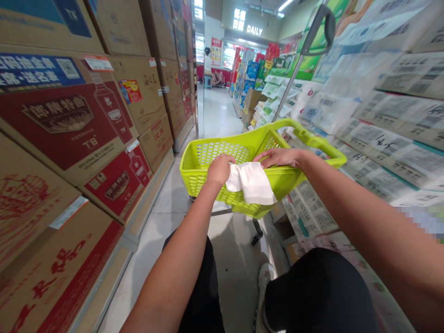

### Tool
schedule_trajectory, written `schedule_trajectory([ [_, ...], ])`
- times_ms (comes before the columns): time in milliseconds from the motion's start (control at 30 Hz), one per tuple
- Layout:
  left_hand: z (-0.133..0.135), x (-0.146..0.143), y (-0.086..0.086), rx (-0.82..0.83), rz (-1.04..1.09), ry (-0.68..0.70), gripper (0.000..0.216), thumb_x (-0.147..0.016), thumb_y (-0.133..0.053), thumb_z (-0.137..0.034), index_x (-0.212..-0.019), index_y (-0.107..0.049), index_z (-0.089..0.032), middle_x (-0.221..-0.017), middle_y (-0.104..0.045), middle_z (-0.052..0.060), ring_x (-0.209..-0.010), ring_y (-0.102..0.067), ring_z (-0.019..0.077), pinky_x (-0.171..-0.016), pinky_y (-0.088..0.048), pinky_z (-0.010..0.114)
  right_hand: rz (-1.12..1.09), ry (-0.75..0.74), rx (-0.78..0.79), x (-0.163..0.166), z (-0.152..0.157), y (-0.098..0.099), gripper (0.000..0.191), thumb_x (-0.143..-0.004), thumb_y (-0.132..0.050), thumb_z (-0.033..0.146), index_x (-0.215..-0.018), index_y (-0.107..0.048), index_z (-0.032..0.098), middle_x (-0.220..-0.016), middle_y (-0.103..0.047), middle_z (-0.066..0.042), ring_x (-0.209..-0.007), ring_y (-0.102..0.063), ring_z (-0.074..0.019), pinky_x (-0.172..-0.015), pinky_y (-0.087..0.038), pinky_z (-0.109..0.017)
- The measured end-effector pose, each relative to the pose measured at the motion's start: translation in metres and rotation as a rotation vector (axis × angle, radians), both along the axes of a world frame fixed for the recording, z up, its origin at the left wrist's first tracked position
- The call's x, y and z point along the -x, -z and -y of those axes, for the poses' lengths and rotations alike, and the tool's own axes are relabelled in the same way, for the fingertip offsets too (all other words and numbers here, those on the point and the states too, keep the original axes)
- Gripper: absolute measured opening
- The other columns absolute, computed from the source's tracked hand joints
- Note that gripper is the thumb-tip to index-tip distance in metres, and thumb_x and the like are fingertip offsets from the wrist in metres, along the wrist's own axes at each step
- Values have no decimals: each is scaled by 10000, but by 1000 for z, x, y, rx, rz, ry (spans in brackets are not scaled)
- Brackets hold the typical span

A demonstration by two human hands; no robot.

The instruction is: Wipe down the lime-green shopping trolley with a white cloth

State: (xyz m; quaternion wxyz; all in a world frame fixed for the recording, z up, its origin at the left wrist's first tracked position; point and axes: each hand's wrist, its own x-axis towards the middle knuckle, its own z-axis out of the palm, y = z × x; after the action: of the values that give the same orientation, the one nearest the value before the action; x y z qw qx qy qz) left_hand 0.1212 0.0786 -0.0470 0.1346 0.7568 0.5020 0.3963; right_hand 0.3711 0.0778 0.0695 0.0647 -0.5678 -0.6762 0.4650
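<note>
A lime-green plastic shopping basket [204, 159] on small wheels stands in the aisle just in front of my knees. A white cloth [253, 182] hangs over its near rim. My left hand [219, 169] is closed in a fist on the cloth's left end, pressing it to the rim. My right hand [279, 157] lies on the rim beside it, fingers bent over the cloth's upper right corner. The basket's green side handle [312, 141] juts to the right. A long grey pull handle [321, 25] rises from it toward the upper right.
Stacked brown and red cardboard cartons [69, 125] wall the left side. Shelves of plastic-wrapped white packs [381, 120] line the right. The tiled floor [218, 115] runs ahead to more displays and a "DAILY" sign [254, 30]. My dark-trousered knees [312, 286] are low in view.
</note>
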Motion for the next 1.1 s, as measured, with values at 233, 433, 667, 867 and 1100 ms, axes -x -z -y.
schedule_trajectory([
  [233,-3,13,0,14,24,-4,407,-801,-458,-43,-972,-782,-220,-1100,-774,70,-1098,-678,225,-1036,-495,359,12,246,-144,9,2,8,313,-683,-806,304,-967,-695,236,-906,-753,-47,-831,-704,-221,-738,-600,-323],
  [433,-6,23,-4,21,32,58,398,-746,-470,-29,-915,-789,-197,-1002,-797,66,-996,-712,238,-948,-533,349,-5,538,-404,-13,7,-13,235,-775,-733,302,-979,-655,218,-734,-622,-29,-652,-607,-171,-679,-595,-380],
  [667,-4,19,-2,7,7,59,380,-855,-446,-46,-1014,-766,-175,-1072,-795,54,-1051,-715,185,-994,-518,289,400,597,-910,-40,34,-48,306,-816,-678,296,-1089,-679,156,-909,-661,-113,-827,-642,-267,-786,-562,-469],
  [867,19,11,-13,56,-325,-24,431,-1031,-363,-449,-1124,-752,-289,-1178,-777,49,-1083,-719,274,-931,-535,392,850,117,-1153,11,67,-16,435,-944,-532,364,-1317,-626,158,-1272,-623,-217,-1158,-581,-355,-959,-475,-466],
  [1100,22,3,-18,212,-554,-145,850,-1014,-107,-638,-1002,-810,-161,-1040,-784,183,-1042,-735,368,-872,-556,473,987,-96,-897,76,79,49,670,-1018,-278,676,-1130,-706,174,-977,-757,-174,-910,-714,-326,-782,-446,-397],
])
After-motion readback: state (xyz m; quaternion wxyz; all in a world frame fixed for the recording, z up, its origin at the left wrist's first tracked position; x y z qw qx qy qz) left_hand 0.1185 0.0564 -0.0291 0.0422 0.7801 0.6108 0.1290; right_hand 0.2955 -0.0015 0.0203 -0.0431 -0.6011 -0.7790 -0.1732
